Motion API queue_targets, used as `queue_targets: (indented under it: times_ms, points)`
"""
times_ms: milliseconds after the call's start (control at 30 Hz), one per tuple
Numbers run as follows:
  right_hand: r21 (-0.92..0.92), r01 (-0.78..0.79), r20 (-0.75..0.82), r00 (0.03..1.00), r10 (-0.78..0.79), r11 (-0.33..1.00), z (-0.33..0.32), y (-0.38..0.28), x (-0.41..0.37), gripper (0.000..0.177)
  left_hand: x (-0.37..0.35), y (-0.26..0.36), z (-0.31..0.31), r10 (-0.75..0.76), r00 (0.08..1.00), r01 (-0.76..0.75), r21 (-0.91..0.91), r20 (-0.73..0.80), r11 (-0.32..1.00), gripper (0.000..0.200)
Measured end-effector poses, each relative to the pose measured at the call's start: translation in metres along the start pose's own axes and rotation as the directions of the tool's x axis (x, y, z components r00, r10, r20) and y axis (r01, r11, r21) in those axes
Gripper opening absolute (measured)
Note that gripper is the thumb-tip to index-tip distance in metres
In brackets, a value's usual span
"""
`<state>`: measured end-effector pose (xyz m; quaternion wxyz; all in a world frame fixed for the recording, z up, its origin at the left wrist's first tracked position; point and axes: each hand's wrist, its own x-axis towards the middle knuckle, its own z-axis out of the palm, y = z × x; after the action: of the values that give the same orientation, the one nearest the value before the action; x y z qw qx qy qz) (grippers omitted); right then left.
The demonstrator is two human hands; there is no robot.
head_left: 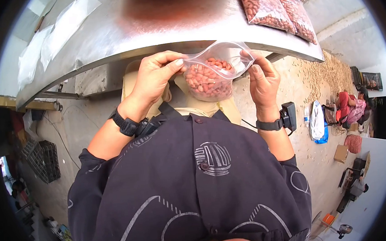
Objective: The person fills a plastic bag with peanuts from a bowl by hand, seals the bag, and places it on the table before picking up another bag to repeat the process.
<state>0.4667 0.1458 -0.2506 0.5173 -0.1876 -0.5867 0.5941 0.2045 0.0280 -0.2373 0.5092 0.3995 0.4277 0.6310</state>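
Note:
A clear plastic bag (208, 82), partly filled with reddish peanuts (204, 76), hangs in front of my chest, just before the metal table's edge. Its mouth gapes. My left hand (158, 74) pinches the bag's left upper corner between thumb and fingers. On the other side, my right hand (263, 77) grips the right upper edge, the fingertips partly behind the film.
Filled bags of peanuts (268, 9) lie on the right of the metal table (171, 36); clear sheets or bags (61, 29) are at its left. A black crate (42, 161) stands on the floor. Loose peanuts (326, 76) cover floor at right, near a seated person (351, 108).

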Motion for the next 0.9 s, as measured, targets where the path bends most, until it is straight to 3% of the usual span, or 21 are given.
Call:
queue_targets:
  times_ms: [567,667,900]
  points:
    - [-0.125,0.123,0.03,0.992,-0.12,0.985,0.017,0.003,-0.001,0.032,-0.001,0.006,0.02,-0.009,0.998,0.008,0.015,0.065,1.0,0.015]
    - [-0.186,0.158,0.043,0.987,-0.152,0.97,0.02,0.003,-0.004,0.033,0.006,-0.001,0.022,0.011,0.982,0.002,-0.069,0.189,0.998,0.01]
    - [-0.397,0.327,0.127,0.945,-0.302,0.858,0.028,0.004,-0.004,0.033,0.01,0.0,0.031,-0.042,0.945,0.064,-0.055,0.325,0.996,0.008]
